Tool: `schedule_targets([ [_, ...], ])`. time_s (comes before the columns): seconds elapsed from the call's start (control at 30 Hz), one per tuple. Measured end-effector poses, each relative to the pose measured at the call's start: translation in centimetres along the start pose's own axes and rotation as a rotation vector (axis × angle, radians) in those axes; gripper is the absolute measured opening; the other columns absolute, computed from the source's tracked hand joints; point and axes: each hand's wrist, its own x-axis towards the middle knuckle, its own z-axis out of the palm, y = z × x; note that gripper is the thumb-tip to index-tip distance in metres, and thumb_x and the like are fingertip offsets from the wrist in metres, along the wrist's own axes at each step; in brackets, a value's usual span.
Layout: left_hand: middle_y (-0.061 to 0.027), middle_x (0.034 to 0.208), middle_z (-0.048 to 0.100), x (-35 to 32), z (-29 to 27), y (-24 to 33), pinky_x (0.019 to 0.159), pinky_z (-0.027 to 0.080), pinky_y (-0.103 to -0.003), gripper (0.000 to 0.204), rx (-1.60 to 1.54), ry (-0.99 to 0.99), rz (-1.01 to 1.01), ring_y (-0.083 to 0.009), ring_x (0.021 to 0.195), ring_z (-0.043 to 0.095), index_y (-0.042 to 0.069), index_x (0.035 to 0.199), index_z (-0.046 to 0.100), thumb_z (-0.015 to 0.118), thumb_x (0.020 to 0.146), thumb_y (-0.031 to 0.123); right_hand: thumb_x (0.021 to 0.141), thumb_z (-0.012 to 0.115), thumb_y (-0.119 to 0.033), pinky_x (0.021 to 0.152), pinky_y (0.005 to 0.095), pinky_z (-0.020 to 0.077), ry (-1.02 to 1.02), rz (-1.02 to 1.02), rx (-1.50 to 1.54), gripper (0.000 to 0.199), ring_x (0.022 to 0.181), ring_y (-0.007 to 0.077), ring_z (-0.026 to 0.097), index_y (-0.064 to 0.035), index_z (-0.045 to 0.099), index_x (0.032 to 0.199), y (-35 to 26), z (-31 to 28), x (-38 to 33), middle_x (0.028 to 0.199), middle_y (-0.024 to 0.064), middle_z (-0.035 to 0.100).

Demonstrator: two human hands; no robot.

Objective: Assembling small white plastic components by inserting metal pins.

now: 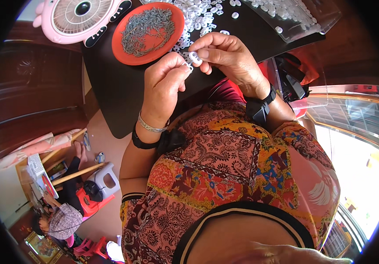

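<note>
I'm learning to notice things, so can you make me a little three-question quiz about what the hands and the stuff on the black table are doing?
1. True or false: the round orange plastic plate holds a heap of thin grey metal pieces.
2. What do the left hand and right hand pinch between them? A) a small white plastic ring B) a red pencil C) a green leaf
3. Fill in: the pink round fan stands at the far ____ corner of the black table.

Key: 1 true; 2 A; 3 left.
</note>
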Motion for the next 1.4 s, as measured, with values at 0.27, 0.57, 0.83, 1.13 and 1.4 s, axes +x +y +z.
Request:
schedule_targets([
  [0.27,0.0034,0.059,0.042,-0.1,-0.4,-0.1,0.049,0.030,-0.022,0.014,0.083,-0.003,0.008,-0.0039,0.053,0.037,0.001,0.070,0.052,0.053,0.083,0.007,0.089,0.061,-0.004,0.065,0.0186,0.0494,-0.018,-0.067,-0.206,0.016,0.072,0.0053,0.059,-0.0012,0.067,0.103,-1.0,0.4,-0.2,0.086,0.0021,0.066],
  [0.57,0.0033,0.059,0.042,-0.5,-0.4,0.1,0.049,0.032,-0.022,0.014,0.203,-0.005,-0.013,-0.0035,0.054,0.037,-0.001,0.073,0.052,0.054,0.085,0.008,0.087,0.064,-0.003,0.070,0.0206,0.0500,-0.024,-0.095,-0.372,0.015,0.077,0.0063,0.060,-0.0008,0.068,0.101,-1.3,1.1,-0.5,0.086,0.0014,0.067],
  [0.83,0.0017,0.062,0.047,-0.3,0.0,-0.8,0.054,0.033,-0.021,0.018,0.085,0.020,-0.028,-0.0054,0.057,0.044,0.004,0.076,0.051,0.050,0.089,0.016,0.086,0.065,-0.005,0.072,0.0219,0.0505,0.012,-0.146,-0.442,0.016,0.080,0.0072,0.062,-0.0009,0.067,0.102,-0.5,1.6,-0.4,0.086,0.0019,0.067],
  [1.13,-0.0013,0.064,0.054,-0.2,1.1,-1.2,0.053,0.038,-0.021,0.018,-0.110,0.150,-0.087,-0.0079,0.057,0.050,0.000,0.086,0.059,0.051,0.090,0.017,0.074,0.075,-0.001,0.064,0.0233,0.0503,0.042,-0.463,-0.862,0.035,0.072,0.0111,0.062,-0.0041,0.066,0.107,-0.4,1.7,-0.4,0.082,0.0043,0.061],
  [1.4,-0.0017,0.064,0.053,-0.1,1.3,-1.6,0.051,0.038,-0.020,0.025,-0.239,0.127,-0.085,-0.0086,0.054,0.050,0.001,0.081,0.059,0.050,0.090,0.023,0.073,0.076,-0.004,0.070,0.0290,0.0501,-0.061,-0.451,-0.851,0.034,0.080,0.0184,0.062,-0.0044,0.067,0.105,-1.1,1.3,-0.5,0.088,0.0079,0.065],
])
